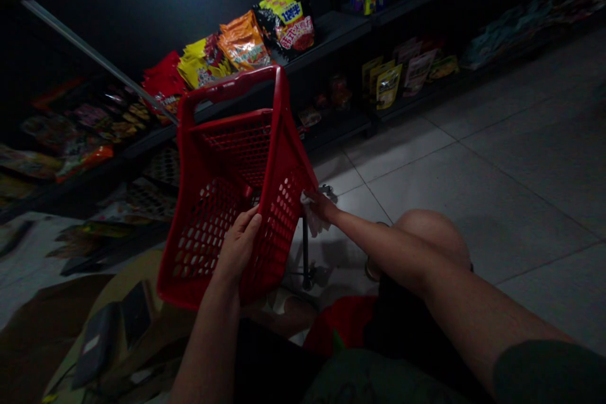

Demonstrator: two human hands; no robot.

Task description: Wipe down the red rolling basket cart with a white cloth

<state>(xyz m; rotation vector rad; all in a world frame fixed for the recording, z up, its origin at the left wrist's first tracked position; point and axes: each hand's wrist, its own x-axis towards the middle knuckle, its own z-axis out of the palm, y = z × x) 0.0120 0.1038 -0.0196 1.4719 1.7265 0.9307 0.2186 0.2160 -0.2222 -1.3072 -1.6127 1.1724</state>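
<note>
A red perforated plastic shopping basket (222, 202) is tilted up in front of me, its open side facing left. My left hand (239, 243) grips its near rim, fingers wrapped over the edge. My right hand (318, 204) is closed on a crumpled white cloth (313, 218) and presses it against the basket's outer right wall. My bare knee (430, 233) is raised just right of the basket.
Dark shelves with snack bags (246, 44) run along the back and left. More packets (402, 72) sit on low shelves to the right. Flattened cardboard (118, 328) lies on the floor at lower left. Grey floor tiles (497, 158) spread to the right.
</note>
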